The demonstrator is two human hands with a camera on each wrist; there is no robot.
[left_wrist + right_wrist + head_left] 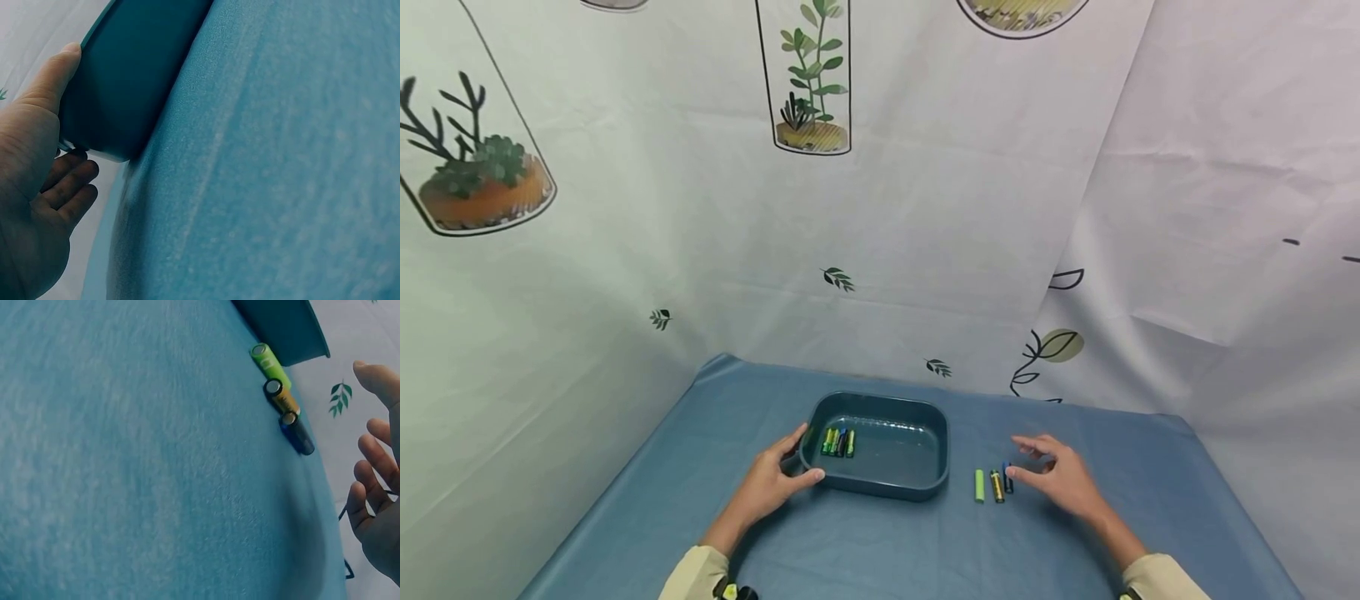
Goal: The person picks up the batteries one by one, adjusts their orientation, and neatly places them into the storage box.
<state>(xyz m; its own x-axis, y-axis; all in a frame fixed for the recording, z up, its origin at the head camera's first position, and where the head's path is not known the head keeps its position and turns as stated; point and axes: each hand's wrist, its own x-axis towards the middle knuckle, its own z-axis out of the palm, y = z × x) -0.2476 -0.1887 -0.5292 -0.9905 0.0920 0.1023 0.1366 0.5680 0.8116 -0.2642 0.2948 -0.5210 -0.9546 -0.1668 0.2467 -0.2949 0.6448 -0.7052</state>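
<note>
A dark teal rectangular dish stands on the table, with several batteries lying side by side at its left end. My left hand holds the dish's left corner, thumb at the near rim and fingers round the left side. Right of the dish three batteries lie in a row: a light green battery, a gold and black battery and a dark blue battery. My right hand hovers by the dark blue one with thumb and fingers apart, holding nothing.
A blue cloth covers the table. Behind and along the sides hangs a white curtain printed with plants. The dish's right wall rises just beyond the light green battery in the right wrist view.
</note>
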